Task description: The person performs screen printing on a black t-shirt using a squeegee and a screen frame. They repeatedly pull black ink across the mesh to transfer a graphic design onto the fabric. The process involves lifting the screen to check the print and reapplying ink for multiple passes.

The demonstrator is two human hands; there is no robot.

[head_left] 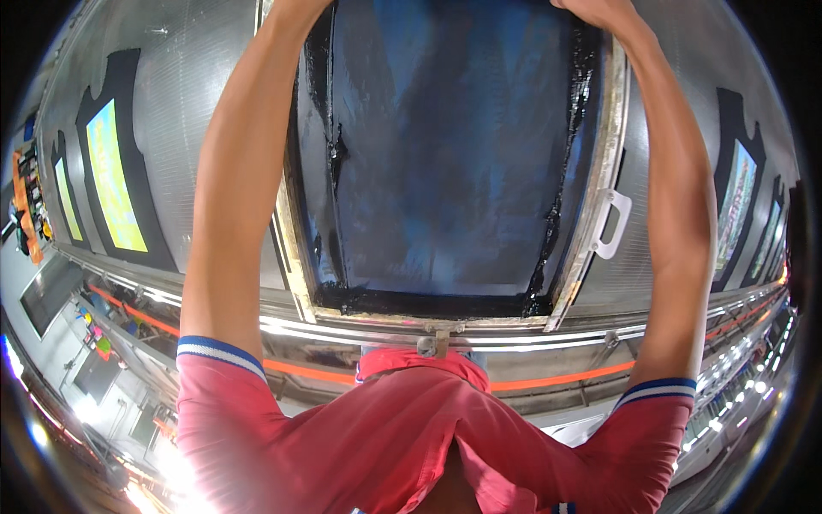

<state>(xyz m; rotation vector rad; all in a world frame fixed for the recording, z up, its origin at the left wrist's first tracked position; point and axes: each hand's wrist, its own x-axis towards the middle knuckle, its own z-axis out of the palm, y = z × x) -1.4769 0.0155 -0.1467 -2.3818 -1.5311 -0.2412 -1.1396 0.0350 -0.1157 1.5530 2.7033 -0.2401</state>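
Both my arms stretch forward over a screen-printing frame (618,128). Its mesh (454,163) is dark blue-black, with thick glossy black ink (556,197) streaked down both sides and pooled along the near edge. My left hand (301,7) is at the far left of the frame, cut off by the picture's upper edge. At the far right, my right hand (599,10) shows only its back and a bit of thumb. The fingers of both hands are out of view, and so is anything they may hold.
A white handle (613,224) juts from the frame's right side. Dark garments with bright yellow-blue prints (117,176) lie on the metal table (184,94) at left; another dark printed garment (738,188) lies right. An orange strip (556,377) runs below the table's near edge.
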